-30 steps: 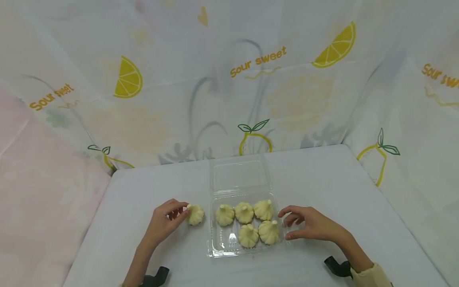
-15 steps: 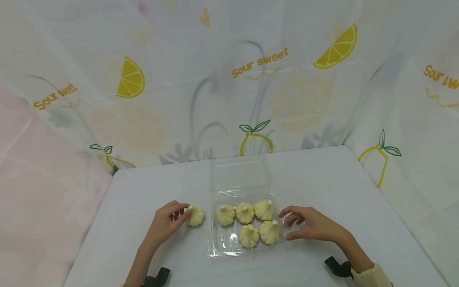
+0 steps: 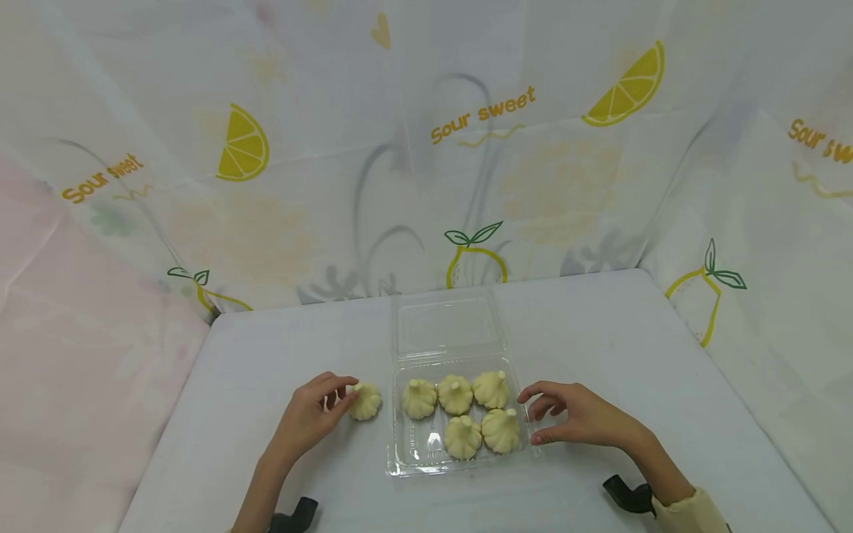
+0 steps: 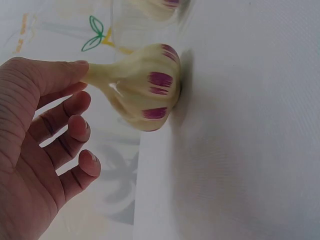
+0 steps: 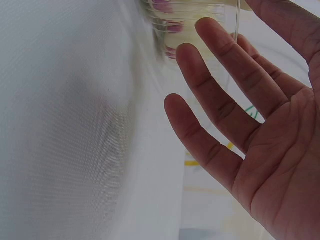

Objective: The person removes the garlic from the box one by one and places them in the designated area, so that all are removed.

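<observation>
My left hand [image 3: 312,414] pinches the stem of a pale garlic bulb [image 3: 366,402] between thumb and forefinger, left of a clear plastic clamshell box [image 3: 426,469]. In the left wrist view this garlic bulb [image 4: 145,87] shows purple streaks, and its base is at the white tabletop. The other fingers curl loosely, away from it. Several more garlic bulbs [image 3: 455,394] sit in the box, three along the back and two in front; the front left spot shows bare plastic. Beside the box's right wall, my right hand [image 3: 580,416] holds nothing, its fingers [image 5: 215,95] relaxed and spread.
The box's lid [image 3: 448,326] lies folded back behind it on the white table [image 3: 566,326]. A lemon-printed curtain [image 3: 373,185] rises at the table's back edge. Black wrist mounts [image 3: 628,494] sit on both forearms.
The left fingertips have shifted slightly to the right over the bulb's stem, and the bulb has moved barely rightward. My right hand and the box stay as they were.
</observation>
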The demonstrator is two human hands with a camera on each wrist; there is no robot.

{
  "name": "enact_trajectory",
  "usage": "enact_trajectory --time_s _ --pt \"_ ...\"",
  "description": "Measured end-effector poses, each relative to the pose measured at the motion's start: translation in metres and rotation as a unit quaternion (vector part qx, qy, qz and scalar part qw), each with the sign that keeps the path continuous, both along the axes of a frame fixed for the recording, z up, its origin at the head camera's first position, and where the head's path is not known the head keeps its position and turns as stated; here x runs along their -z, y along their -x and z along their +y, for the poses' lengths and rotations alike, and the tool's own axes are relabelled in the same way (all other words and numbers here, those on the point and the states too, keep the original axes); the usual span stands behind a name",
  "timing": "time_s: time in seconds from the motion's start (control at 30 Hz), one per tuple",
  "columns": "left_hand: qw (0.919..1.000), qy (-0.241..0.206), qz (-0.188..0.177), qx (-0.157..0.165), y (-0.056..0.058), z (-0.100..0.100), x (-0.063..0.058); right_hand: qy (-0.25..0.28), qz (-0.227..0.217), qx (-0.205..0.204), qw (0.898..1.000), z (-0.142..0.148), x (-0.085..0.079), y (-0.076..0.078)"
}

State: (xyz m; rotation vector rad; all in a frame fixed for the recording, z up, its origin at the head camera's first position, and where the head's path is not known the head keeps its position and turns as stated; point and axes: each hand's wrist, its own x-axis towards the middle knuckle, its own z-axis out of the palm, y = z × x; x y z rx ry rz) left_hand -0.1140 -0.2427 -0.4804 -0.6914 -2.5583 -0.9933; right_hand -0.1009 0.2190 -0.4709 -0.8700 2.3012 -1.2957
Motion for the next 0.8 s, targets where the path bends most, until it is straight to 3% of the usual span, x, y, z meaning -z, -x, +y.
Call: enact_trajectory --time_s 0.43,0.8 --pt "0.9992 -0.009 0.027 0.029 -0.006 0.012 -0.016 -0.004 -0.001 0.001 1.000 0.000 0.000 0.000" --pt "0.9959 -0.038 0.035 0.075 -0.010 0.031 -0.018 -0.010 0.004 0.001 1.000 0.000 -0.002 0.000"
